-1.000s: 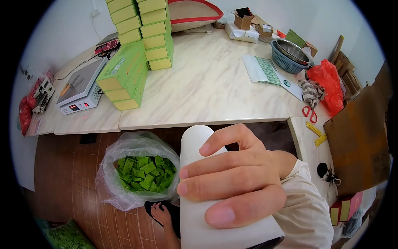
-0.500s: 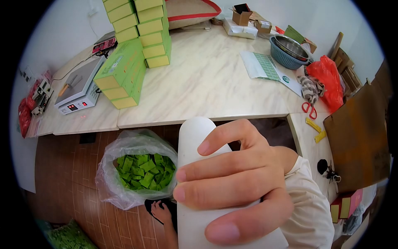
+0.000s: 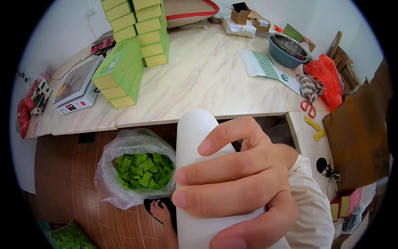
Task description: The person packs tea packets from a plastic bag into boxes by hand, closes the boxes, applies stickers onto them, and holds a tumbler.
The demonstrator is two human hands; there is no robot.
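Observation:
My right hand (image 3: pixel 244 174) reaches in from the right, very close to the camera, with its fingers bent over a smooth white object (image 3: pixel 195 128) that has a rounded end. The fingertips press on its face; its lower part runs out of view, so its kind cannot be made out. A cream sleeve (image 3: pixel 311 207) lies behind the wrist. My left hand is not in view. Left of the white object, on the floor, stands a clear plastic bag (image 3: pixel 110 182) holding many small green packets (image 3: pixel 145 170).
On the marble-look table (image 3: pixel 199 83) stand green boxes (image 3: pixel 120 70) in stacks, a scale (image 3: pixel 78 93), a blue basket (image 3: pixel 286 56), red scissors (image 3: pixel 308 108) and a red bag (image 3: pixel 327 79). A large cardboard box (image 3: pixel 356 137) stands right. A foot in a black sandal (image 3: pixel 159 211) is below.
The white object's rounded end sits slightly higher, and the lowest finger has shifted a little downward. The surroundings have moved slightly left and up in view.

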